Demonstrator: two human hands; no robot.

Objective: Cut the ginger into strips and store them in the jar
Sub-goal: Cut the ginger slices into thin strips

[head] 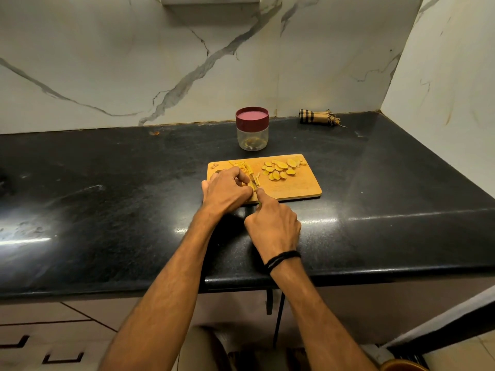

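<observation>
A wooden cutting board (297, 187) lies on the black counter. Round ginger slices (280, 168) are heaped on its far right part, and thin ginger strips (245, 167) lie at its far left. My left hand (227, 190) has its fingers curled down over ginger at the board's near left. My right hand (273, 223) grips a knife (253, 181), forefinger along its spine, the blade right beside the left fingertips. A clear jar (252, 136) with a dark red lid (252, 117) screwed on stands behind the board; a few pieces show at its bottom.
A rolled checked cloth (317, 117) lies at the back right against the marble wall. The black counter (107, 196) spreads wide to the left and right of the board. Cabinet fronts with drawer handles (63, 357) sit below its front edge.
</observation>
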